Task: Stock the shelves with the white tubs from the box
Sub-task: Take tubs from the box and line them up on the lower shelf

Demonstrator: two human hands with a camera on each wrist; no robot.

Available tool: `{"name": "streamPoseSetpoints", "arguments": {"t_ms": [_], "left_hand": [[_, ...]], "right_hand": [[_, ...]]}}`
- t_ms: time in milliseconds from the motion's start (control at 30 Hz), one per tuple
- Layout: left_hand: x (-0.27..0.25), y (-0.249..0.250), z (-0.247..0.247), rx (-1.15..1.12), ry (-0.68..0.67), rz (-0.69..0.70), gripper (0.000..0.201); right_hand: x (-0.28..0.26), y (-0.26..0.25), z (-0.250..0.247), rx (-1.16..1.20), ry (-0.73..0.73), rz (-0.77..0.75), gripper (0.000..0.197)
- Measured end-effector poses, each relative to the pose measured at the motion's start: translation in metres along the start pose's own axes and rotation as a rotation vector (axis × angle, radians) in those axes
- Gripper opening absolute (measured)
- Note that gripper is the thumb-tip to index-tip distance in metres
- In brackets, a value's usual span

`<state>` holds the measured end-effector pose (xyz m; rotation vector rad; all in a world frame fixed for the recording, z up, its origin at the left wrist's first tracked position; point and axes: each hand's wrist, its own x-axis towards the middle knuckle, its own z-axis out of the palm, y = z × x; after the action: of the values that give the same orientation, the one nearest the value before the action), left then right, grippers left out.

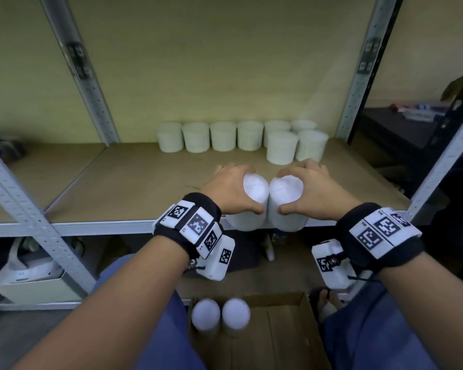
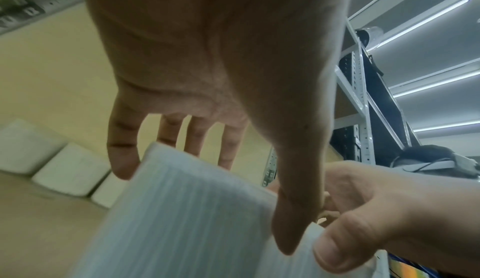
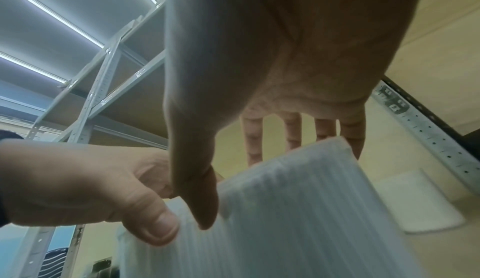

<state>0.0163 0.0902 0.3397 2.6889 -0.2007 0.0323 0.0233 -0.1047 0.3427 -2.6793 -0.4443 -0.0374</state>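
My left hand [image 1: 231,186] grips one white ribbed tub [image 1: 253,193] from above, thumb on its near side and fingers over the far rim. My right hand [image 1: 309,186] grips a second white tub [image 1: 286,194] the same way. The two tubs touch side by side over the front edge of the wooden shelf [image 1: 134,188]. In the left wrist view the left hand [image 2: 207,180] clasps its tub [image 2: 187,210]; in the right wrist view the right hand [image 3: 272,176] clasps its tub [image 3: 298,210]. Two more tubs [image 1: 221,315] stand in the cardboard box [image 1: 286,340] below.
Several white tubs [image 1: 241,138] stand in a row at the shelf's back, with two more in front at the right. Grey perforated uprights [image 1: 88,84] frame the bay. A white item in a box [image 1: 32,271] sits under the shelf at the left.
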Motion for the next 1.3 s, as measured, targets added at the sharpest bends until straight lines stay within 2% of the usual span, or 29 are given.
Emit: {"name": "streamPoseSetpoints", "arguments": {"t_ms": [200, 500, 933, 1067, 1300], "left_hand": [[0.019, -0.022, -0.015, -0.022, 0.036, -0.057, 0.084], [0.047, -0.054, -0.013, -0.052, -0.001, -0.14, 0.08], [0.046, -0.057, -0.011, 0.037, -0.088, -0.114, 0.08], [0.039, -0.053, -0.015, 0.053, -0.083, -0.096, 0.07], [0.026, -0.045, -0.019, 0.038, 0.029, -0.017, 0.038]], "right_hand": [[0.043, -0.011, 0.014, 0.031, 0.011, -0.029, 0.061], [0.09, -0.013, 0.039, 0.025, -0.051, -0.036, 0.055], [0.083, -0.013, 0.033, -0.019, -0.099, -0.066, 0.057], [0.072, -0.017, 0.022, -0.041, -0.055, -0.083, 0.049], [0.062, -0.019, 0.017, -0.062, -0.06, -0.12, 0.035]]}}
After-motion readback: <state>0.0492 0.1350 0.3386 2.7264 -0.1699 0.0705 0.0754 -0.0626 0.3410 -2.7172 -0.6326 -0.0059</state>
